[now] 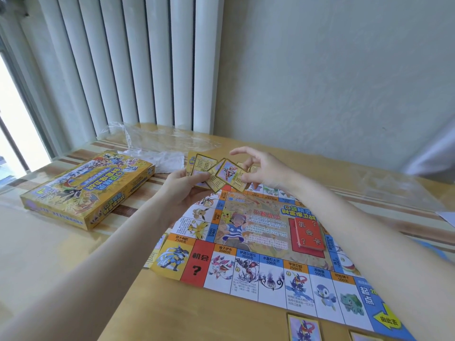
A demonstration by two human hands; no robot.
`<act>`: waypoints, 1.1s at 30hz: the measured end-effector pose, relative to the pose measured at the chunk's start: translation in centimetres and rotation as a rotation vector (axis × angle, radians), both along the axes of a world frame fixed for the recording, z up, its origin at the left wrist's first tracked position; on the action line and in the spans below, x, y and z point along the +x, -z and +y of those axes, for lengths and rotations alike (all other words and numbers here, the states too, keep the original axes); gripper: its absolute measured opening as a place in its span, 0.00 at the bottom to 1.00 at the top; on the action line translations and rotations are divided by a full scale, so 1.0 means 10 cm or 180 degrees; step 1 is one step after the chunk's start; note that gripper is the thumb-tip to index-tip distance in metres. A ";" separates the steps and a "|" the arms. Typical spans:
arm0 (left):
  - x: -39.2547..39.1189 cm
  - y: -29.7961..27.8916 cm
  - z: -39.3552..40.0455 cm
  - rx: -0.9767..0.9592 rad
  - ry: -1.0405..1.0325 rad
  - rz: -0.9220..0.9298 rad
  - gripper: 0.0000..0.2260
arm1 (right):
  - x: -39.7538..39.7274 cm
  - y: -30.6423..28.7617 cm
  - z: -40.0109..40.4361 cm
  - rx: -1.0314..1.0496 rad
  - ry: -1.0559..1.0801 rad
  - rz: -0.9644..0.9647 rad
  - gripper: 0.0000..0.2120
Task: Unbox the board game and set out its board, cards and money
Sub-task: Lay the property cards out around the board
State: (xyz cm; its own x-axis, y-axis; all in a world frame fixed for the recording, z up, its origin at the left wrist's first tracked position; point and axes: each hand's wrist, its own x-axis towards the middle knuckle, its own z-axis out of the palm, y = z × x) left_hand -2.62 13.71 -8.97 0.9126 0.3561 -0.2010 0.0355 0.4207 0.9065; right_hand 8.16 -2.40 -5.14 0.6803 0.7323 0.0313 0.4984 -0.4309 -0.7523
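Currently, the head view shows both hands raised above the far edge of the game board (pixel 261 244), which lies flat and unfolded on the wooden table (pixel 209 321).

Left hand (pixel 183 187): fingers curled around a fanned set of yellow-bordered cards (pixel 206 169), thumb pressing on their lower edges. The cards face the camera.

Right hand (pixel 263 169): thumb and one finger pinch the rightmost card (pixel 231 174) of the fan at its right edge. The remaining fingers are curled loosely above it, and the index finger is extended to the left.

Board: printed side up, with property squares along its edges and a picture panel in the centre. A red deck (pixel 310 233) sits on the red rectangle in the right part of the centre panel.

Loose cards: one yellow-bordered card (pixel 305 327) lies on the table just beside the near edge of the board. A second card (pixel 362 336) is partly cut off by the bottom of the frame. The edge of another card (pixel 157 249) shows at the left edge of the board.

Game box (pixel 91 190): closed, yellow, flat on the table to the left, well apart from the board.

Clear plastic wrap (pixel 157 141) lies crumpled behind the box, near the white radiator (pixel 138 60). No play money can be identified.
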 end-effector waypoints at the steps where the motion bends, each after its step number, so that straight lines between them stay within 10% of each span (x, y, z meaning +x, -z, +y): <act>1: 0.00 -0.01 0.01 -0.0041 -0.0141 -0.0023 0.02 | 0.00 0.00 0.01 -0.0076 -0.0006 -0.0036 0.26; 10: 0.01 -0.12 0.37 0.0131 -0.0874 -0.0214 0.03 | 0.11 0.11 0.10 -0.0150 0.0445 -0.0188 0.11; 18: 0.08 0.02 0.49 0.0306 -0.0838 -0.0019 0.03 | 0.04 0.25 0.40 0.0705 0.0240 0.1145 0.31; 24: 0.06 0.12 0.57 0.0390 -0.0764 0.0119 0.03 | 0.07 0.31 0.55 0.0707 -0.0043 0.1466 0.13; 33: 0.04 0.22 0.50 0.0479 -0.0355 0.0133 0.03 | 0.07 0.33 0.61 0.0723 -0.0081 0.1885 0.11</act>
